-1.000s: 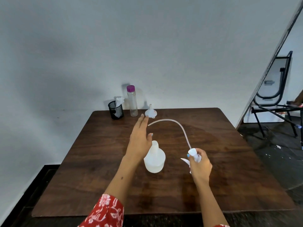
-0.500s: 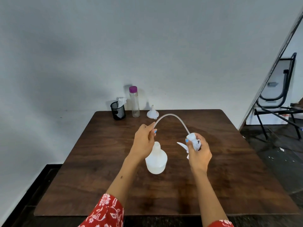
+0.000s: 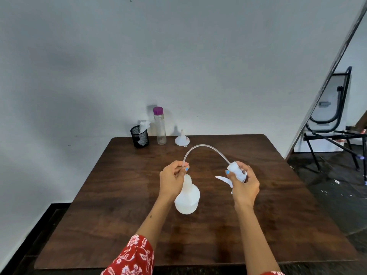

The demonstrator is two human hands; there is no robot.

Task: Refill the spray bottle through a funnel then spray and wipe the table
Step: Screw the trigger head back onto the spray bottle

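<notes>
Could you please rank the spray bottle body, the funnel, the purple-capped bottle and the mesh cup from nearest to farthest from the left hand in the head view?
From the left hand:
1. Spray bottle body, just beside and below the hand.
2. Funnel, beyond it, near the table's back edge.
3. Purple-capped bottle, left of the funnel.
4. Mesh cup, far left.

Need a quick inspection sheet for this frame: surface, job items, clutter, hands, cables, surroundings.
Surface: dark wooden table, no spills seen.
Job's things: spray bottle upright, uncapped; spray head off, its dip tube arched over the table; funnel inverted at the far edge; water bottle, purple cap on; tissue in mesh cup.
Clutter: nothing seen.
Grippers: left hand pinches the tube's free end above the bottle neck; right hand grips the spray head.
Cables: nothing seen.
Surroundings: grey wall; folding chair at right.
</notes>
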